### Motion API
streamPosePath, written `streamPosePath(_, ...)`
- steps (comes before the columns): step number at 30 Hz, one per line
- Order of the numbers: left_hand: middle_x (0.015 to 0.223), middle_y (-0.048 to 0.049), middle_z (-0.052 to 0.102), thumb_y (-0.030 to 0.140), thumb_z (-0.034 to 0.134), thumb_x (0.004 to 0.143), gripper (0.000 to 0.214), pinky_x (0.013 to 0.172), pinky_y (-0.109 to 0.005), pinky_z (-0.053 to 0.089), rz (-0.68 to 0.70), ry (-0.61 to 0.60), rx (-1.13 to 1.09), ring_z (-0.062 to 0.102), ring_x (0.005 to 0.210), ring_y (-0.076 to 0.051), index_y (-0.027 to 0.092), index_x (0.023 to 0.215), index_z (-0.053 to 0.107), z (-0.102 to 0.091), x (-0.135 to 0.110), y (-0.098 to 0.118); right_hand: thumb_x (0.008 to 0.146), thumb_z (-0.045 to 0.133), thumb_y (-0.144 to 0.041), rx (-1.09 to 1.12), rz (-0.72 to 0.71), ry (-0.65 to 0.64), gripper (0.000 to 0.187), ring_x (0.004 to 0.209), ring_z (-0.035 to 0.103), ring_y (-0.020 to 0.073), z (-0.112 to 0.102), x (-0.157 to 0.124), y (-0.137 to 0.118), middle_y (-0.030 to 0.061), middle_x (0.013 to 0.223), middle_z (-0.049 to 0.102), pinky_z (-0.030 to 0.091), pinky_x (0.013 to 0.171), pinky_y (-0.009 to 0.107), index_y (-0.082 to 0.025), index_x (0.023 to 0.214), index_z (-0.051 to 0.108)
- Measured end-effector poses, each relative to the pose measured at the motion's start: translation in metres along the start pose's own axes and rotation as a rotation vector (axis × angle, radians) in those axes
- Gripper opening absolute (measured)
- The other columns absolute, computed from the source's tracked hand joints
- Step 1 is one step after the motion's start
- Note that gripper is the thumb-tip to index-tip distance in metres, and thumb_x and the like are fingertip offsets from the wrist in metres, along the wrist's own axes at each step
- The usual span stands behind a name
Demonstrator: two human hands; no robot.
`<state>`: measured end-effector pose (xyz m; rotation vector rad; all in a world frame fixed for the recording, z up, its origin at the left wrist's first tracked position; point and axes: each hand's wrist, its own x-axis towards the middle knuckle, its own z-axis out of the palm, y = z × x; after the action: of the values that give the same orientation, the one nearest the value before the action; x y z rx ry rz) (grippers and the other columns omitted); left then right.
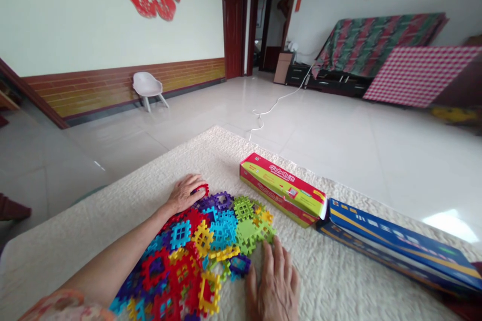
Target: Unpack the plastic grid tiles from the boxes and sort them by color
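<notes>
Head view, left hand (pixel 184 194): fingers over a red piece (pixel 204 189), toward three o'clock (grip hidden; we cannot tell).
Right hand (pixel 274 281): splayed, nothing held that we see; nearer a lime piece (pixel 266 232), at twelve.
Block pile (pixel 193 250): ten o'clock from our right, six from our left; long axis roughly eight-to-two.

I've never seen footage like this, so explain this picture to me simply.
No robot here: these are a person's two bare hands, seen from a camera worn on that person's head, looking forward and down. On a cream, textured cover lies a colorful pile of notched plastic pieces, with a red-and-green box and a blue box beyond. The left hand rests over a red piece; its grip is unclear. The right hand lies open beside green pieces.
</notes>
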<state>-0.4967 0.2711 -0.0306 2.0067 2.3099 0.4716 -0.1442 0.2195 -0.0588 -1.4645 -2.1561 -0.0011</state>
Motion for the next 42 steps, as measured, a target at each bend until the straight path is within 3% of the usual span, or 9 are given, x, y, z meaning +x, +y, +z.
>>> streamPosePath(13,0.144,-0.0017,0.048,0.044,0.042,0.094,0.037,0.112,-0.047,0.032,-0.006,-0.051,0.027,0.039,0.135,-0.025,0.033,0.123,0.062,-0.001,0.001,-0.001,0.088,0.047,-0.036,0.031,0.002,0.062,0.042,0.126,0.045,0.0371,-0.003,0.001,0.001,0.0128,0.142,0.05,0.041,0.094,0.053,-0.021,0.127,0.051)
streamPosePath(21,0.144,-0.0015,0.047,0.043,0.04,0.095,0.037,0.11,-0.046,0.033,-0.022,-0.085,0.057,0.037,0.136,-0.024,0.033,0.125,0.059,-0.008,0.002,0.006,0.09,0.046,-0.024,0.083,-0.005,-0.019,0.029,0.126,0.044,0.0294,-0.021,0.005,0.0,0.0071,0.132,0.057,0.037,0.099,0.046,-0.023,0.118,0.055)
streamPosePath(27,0.142,-0.0004,0.048,0.043,0.046,0.093,0.034,0.109,-0.047,0.032,-0.012,-0.048,0.014,0.036,0.135,-0.025,0.035,0.121,0.062,-0.005,0.001,0.006,0.09,0.044,-0.027,0.035,0.03,-0.032,0.045,0.122,0.048,0.0283,-0.018,0.005,-0.002,0.0136,0.127,0.056,0.038,0.099,0.045,-0.016,0.133,0.043)
streamPosePath(32,0.14,0.0011,0.05,0.045,0.049,0.091,0.032,0.108,-0.045,0.031,-0.006,-0.004,-0.015,0.038,0.133,-0.024,0.036,0.118,0.063,-0.005,0.001,0.007,0.091,0.042,-0.031,-0.021,0.009,-0.07,0.041,0.115,0.053,0.0268,-0.019,0.007,-0.005,0.0116,0.125,0.056,0.042,0.095,0.044,-0.02,0.13,0.048)
streamPosePath(36,0.137,0.0018,0.052,0.044,0.05,0.09,0.03,0.106,-0.043,0.032,-0.005,0.017,-0.015,0.039,0.132,-0.023,0.038,0.116,0.064,-0.006,0.0,0.01,0.092,0.038,-0.034,-0.073,-0.015,-0.044,0.043,0.122,0.049,0.0302,-0.017,0.008,-0.005,0.0142,0.138,0.049,0.042,0.096,0.046,-0.017,0.129,0.05)
streamPosePath(42,0.137,0.0009,0.051,0.045,0.049,0.09,0.03,0.102,-0.044,0.033,0.009,0.041,-0.029,0.04,0.129,-0.024,0.038,0.116,0.064,-0.007,-0.001,0.011,0.094,0.034,-0.038,-0.145,-0.054,-0.063,0.047,0.127,0.046,0.0313,-0.01,0.007,0.0,0.0107,0.145,0.047,0.043,0.096,0.049,-0.019,0.135,0.044)
